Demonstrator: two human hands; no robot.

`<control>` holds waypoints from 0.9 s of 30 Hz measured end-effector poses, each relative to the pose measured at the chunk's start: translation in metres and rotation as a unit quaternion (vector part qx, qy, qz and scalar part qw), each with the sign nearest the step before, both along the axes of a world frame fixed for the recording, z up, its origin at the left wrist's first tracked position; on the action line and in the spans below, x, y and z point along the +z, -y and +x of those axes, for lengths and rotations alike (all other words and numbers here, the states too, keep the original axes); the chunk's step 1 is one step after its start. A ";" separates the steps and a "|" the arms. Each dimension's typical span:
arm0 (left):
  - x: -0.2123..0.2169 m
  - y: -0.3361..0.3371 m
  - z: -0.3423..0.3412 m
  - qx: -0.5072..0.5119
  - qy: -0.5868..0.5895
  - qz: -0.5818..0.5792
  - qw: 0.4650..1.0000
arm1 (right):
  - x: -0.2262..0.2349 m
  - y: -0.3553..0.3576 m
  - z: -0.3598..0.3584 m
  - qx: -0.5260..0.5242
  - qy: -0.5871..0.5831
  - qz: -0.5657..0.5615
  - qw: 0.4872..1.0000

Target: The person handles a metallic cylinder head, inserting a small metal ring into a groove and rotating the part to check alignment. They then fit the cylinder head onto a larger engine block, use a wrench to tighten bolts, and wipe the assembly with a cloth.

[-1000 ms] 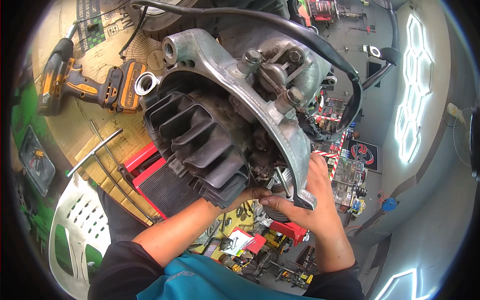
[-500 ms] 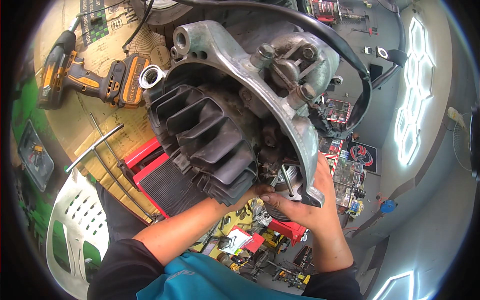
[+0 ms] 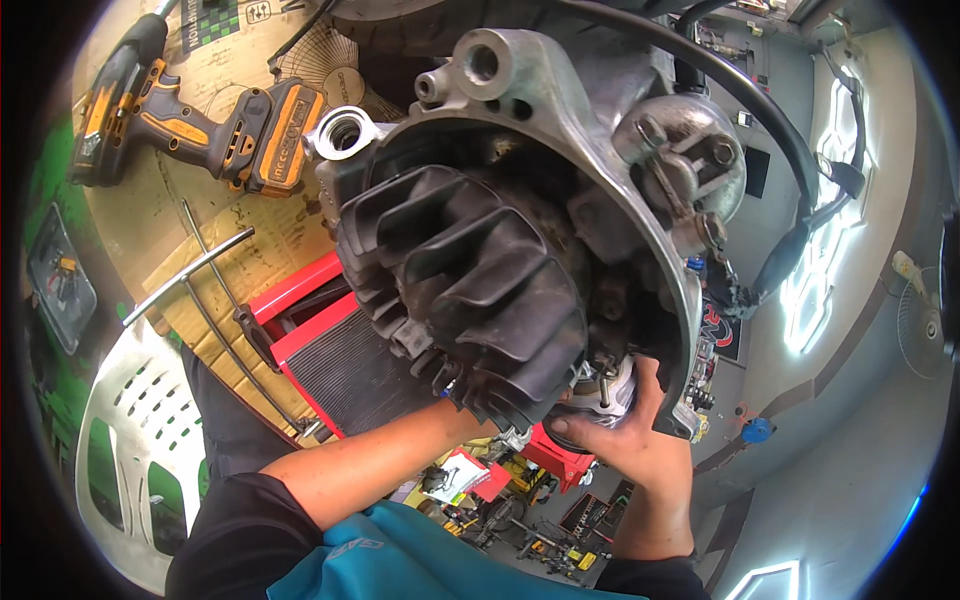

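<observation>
Engine casing [image 3: 560, 120] sits closer & fills more of the view than 1 s ago; black finned cover [image 3: 470, 290] has swung toward centre, and the drill [image 3: 190, 120] has slid further to the upper left. Both hands stay at the same lower part of the engine.

Right hand [image 3: 620, 440] is under the casing's lower rim, fingers [image 3: 650, 385] curled up & closed on the rim edge next to a pale round part [image 3: 615, 385] w/ small studs. Thumb lies along the underside. Left hand is hidden behind the finned cover; only the forearm [image 3: 370, 470] shows, running up under the cover's lower edge, so can't tell if its fingers are open or closed.

Engine is up in front of the head, tilted, finned cover facing left, grey metal casing wrapping round it to the right. Black hose [image 3: 760, 110] arcs over the casing top & down its right side.

Behind, upper left: yellow-black drill lying on cardboard [image 3: 150, 230]. Long metal T-bar [image 3: 190, 270] lies across the cardboard below the drill. Red tray [image 3: 320, 340] w/ ribbed black mat sits just beside the cover's lower left. White plastic chair [image 3: 130, 450] at lower left.
</observation>
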State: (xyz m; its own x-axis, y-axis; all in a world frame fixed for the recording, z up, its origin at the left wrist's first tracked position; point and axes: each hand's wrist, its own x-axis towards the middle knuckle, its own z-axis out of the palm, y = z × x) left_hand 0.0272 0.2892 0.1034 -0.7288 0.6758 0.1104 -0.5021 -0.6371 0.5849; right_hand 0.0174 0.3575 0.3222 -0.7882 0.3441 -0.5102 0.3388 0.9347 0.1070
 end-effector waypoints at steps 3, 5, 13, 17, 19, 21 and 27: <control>0.001 -0.004 0.000 -0.004 0.026 0.023 0.999 | 0.004 -0.010 0.008 -0.002 0.008 -0.008 1.000; 0.000 -0.006 0.002 -0.016 0.040 0.033 0.999 | 0.005 -0.017 0.012 -0.005 0.008 -0.012 1.000; -0.002 -0.003 0.016 -0.080 0.078 0.050 0.992 | 0.002 -0.026 0.019 -0.012 0.008 -0.016 1.000; -0.001 -0.003 0.020 -0.088 0.088 0.057 0.991 | -0.005 -0.022 0.017 -0.056 -0.039 -0.028 0.997; -0.002 -0.003 0.020 -0.090 0.093 0.057 0.990 | -0.005 -0.012 0.013 -0.062 -0.037 -0.023 0.997; -0.002 -0.003 0.020 -0.097 0.100 0.059 0.989 | -0.002 -0.001 0.006 -0.065 -0.027 -0.014 0.997; -0.001 0.000 0.020 -0.111 0.111 0.056 0.986 | -0.004 -0.001 0.001 -0.071 -0.034 -0.016 0.997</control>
